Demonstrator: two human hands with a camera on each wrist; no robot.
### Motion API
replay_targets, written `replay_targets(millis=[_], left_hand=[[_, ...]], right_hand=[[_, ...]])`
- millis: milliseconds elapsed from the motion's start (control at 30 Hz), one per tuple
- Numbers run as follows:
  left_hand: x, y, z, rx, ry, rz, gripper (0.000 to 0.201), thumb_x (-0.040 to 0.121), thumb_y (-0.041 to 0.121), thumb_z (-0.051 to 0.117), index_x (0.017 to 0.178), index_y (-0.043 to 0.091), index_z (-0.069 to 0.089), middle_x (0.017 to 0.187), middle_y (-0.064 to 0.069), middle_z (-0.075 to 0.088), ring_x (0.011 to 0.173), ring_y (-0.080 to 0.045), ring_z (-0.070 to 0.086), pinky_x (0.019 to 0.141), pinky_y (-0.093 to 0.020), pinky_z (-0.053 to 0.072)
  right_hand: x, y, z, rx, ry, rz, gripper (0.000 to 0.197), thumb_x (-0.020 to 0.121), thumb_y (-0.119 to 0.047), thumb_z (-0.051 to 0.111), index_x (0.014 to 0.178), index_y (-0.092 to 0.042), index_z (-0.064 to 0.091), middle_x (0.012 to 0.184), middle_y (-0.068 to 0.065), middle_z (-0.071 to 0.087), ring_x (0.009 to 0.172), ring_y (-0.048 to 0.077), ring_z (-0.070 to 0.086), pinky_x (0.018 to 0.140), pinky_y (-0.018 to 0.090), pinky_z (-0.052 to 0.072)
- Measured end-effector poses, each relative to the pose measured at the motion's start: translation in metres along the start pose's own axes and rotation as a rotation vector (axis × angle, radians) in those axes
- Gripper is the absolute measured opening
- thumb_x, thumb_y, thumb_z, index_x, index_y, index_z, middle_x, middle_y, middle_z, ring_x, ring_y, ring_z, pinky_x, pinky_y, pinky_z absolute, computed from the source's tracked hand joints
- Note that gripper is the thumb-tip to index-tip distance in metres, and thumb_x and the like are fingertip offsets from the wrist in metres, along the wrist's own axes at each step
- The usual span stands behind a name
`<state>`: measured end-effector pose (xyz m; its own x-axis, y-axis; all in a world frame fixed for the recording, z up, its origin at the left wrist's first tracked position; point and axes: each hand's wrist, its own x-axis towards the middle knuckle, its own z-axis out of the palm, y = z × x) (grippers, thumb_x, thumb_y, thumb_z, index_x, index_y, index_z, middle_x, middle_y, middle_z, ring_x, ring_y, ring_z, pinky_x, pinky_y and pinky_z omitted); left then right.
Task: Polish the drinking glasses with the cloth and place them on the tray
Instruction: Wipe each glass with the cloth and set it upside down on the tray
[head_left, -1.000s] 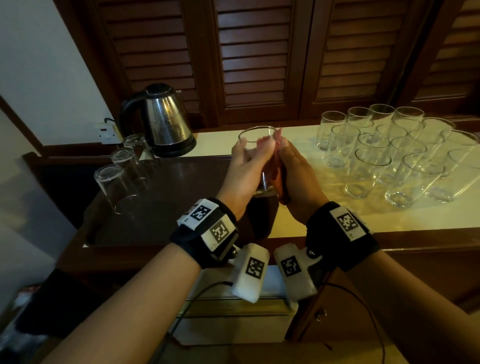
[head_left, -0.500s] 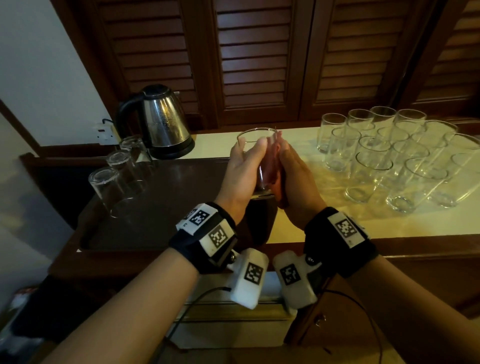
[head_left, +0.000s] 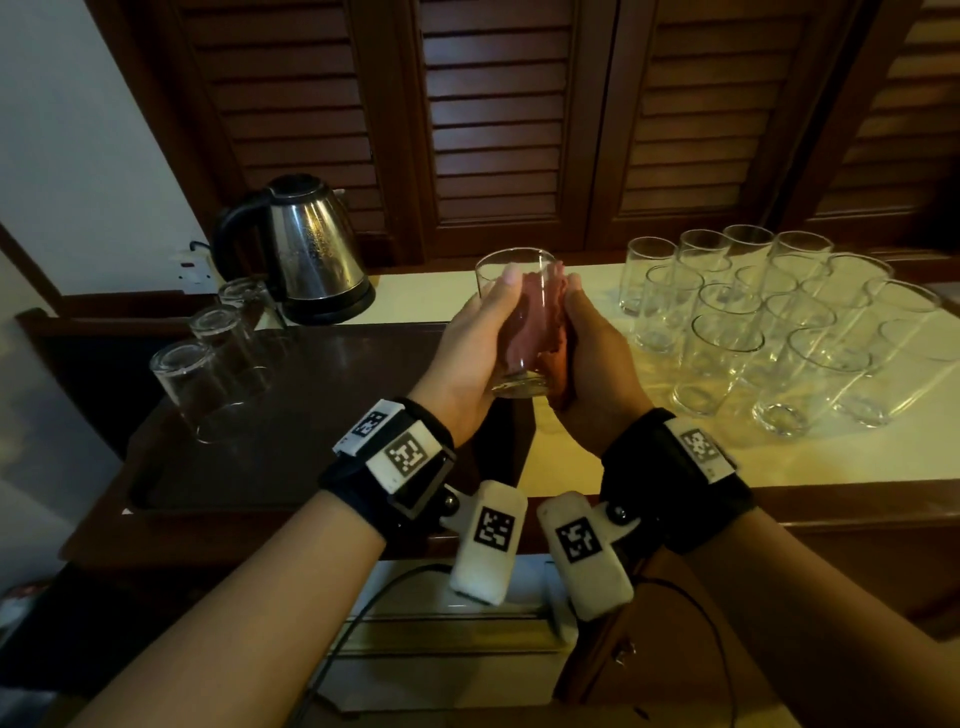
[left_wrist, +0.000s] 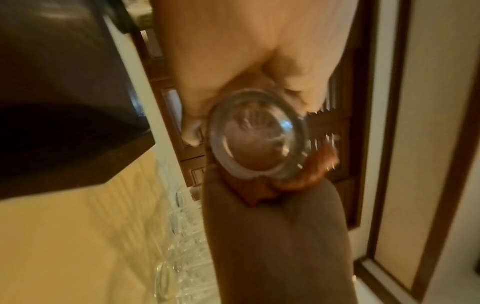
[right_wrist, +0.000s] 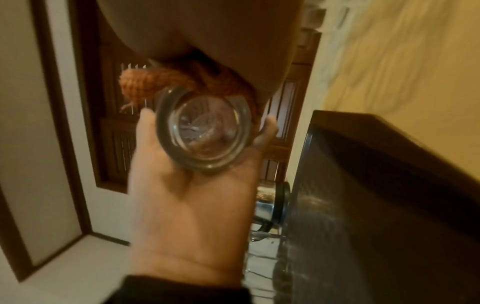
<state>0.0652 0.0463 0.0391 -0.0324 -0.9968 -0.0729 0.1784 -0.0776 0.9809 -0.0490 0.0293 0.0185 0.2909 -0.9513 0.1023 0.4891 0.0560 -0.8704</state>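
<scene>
I hold a clear drinking glass upright in mid-air over the right edge of the dark tray. My left hand wraps its left side, fingertips near the rim. My right hand presses an orange-red cloth against the glass's right side. The glass's thick base faces the left wrist camera, with the cloth bunched beside it. The right wrist view shows the base between the left hand's fingers and the cloth. Three glasses stand upside down on the tray's left.
Several upright glasses crowd the cream counter on the right. A steel kettle stands behind the tray, by a wall socket. Dark louvred doors close off the back.
The glass and both hands stay together in the middle; the right hand with the cloth has shifted slightly along the glass. My head view has tilted a little.
</scene>
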Motion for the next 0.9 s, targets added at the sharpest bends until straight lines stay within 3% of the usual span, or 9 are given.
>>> replay_targets(millis=[133,233,300,400,467,600,733,800,900], left_hand=[[-0.002,0.0,0.0,-0.037,-0.001,0.017,0.071,0.083,0.053,0.053,0.146,0.021,0.042,0.135,-0.018,0.06,0.12,-0.028,0.062,0.104,-0.051,0.049],[-0.001,0.001,0.006,-0.014,0.072,0.006,0.062,0.1,0.039,0.05,0.156,0.027,0.024,0.147,-0.01,0.052,0.127,-0.027,0.056,0.094,-0.041,0.053],[-0.001,-0.002,0.01,0.031,0.075,0.014,0.065,0.101,0.039,0.051,0.157,0.028,0.02,0.147,-0.004,0.05,0.131,-0.025,0.052,0.085,-0.031,0.051],[-0.002,-0.003,0.01,0.041,0.053,0.03,0.054,0.097,0.049,0.05,0.142,0.02,0.048,0.127,-0.004,0.065,0.116,-0.022,0.064,0.093,-0.036,0.054],[-0.005,-0.003,0.007,0.03,0.005,0.022,0.062,0.089,0.057,0.048,0.136,0.015,0.055,0.122,-0.009,0.069,0.11,-0.022,0.068,0.094,-0.037,0.055],[-0.003,0.0,0.005,0.016,0.098,0.047,0.053,0.098,0.04,0.052,0.145,0.017,0.044,0.123,-0.008,0.067,0.107,-0.021,0.069,0.097,-0.044,0.055],[-0.004,0.0,0.018,0.072,0.153,0.029,0.059,0.1,0.041,0.052,0.153,0.026,0.029,0.132,0.009,0.053,0.116,-0.015,0.056,0.095,-0.041,0.052],[-0.006,-0.003,0.02,0.091,0.165,0.062,0.064,0.093,0.053,0.056,0.148,0.027,0.037,0.135,0.008,0.053,0.121,-0.016,0.055,0.098,-0.041,0.051],[-0.007,-0.005,0.017,0.122,0.1,0.06,0.068,0.077,0.072,0.051,0.127,0.027,0.059,0.119,0.0,0.069,0.113,-0.019,0.064,0.102,-0.045,0.048]], right_hand=[[0.002,-0.005,-0.001,-0.204,0.064,-0.11,0.043,0.11,-0.038,0.028,0.13,-0.012,0.057,0.123,0.013,0.069,0.111,0.023,0.069,0.088,0.036,0.058],[0.003,-0.002,-0.001,-0.388,0.046,-0.242,0.031,0.11,-0.032,0.029,0.126,-0.02,0.053,0.124,0.011,0.064,0.109,0.019,0.068,0.086,0.032,0.059],[0.003,-0.001,-0.002,-0.366,0.012,-0.221,0.028,0.11,-0.033,0.029,0.123,-0.03,0.054,0.123,0.004,0.064,0.111,0.014,0.067,0.086,0.03,0.058],[-0.002,-0.002,-0.006,-0.141,-0.031,-0.058,0.039,0.109,-0.04,0.028,0.124,-0.022,0.059,0.121,0.006,0.07,0.112,0.018,0.069,0.089,0.034,0.056],[-0.005,-0.005,-0.011,0.019,-0.043,0.044,0.046,0.108,-0.044,0.029,0.124,-0.016,0.062,0.115,0.009,0.074,0.108,0.021,0.071,0.088,0.036,0.056],[0.0,-0.006,-0.013,-0.237,0.035,-0.101,0.046,0.11,-0.038,0.026,0.13,-0.011,0.057,0.11,0.007,0.071,0.093,0.012,0.072,0.074,0.026,0.056],[0.003,0.002,-0.007,-0.399,0.004,-0.265,0.031,0.107,-0.042,0.029,0.123,-0.033,0.054,0.124,0.003,0.064,0.113,0.012,0.066,0.09,0.032,0.056],[0.001,0.004,-0.005,-0.346,-0.022,-0.239,0.029,0.106,-0.043,0.03,0.118,-0.037,0.056,0.123,-0.003,0.066,0.115,0.009,0.065,0.094,0.034,0.053],[-0.001,0.0,-0.015,-0.213,-0.053,-0.134,0.042,0.103,-0.046,0.031,0.127,-0.024,0.057,0.128,0.007,0.067,0.117,0.02,0.066,0.094,0.039,0.054]])
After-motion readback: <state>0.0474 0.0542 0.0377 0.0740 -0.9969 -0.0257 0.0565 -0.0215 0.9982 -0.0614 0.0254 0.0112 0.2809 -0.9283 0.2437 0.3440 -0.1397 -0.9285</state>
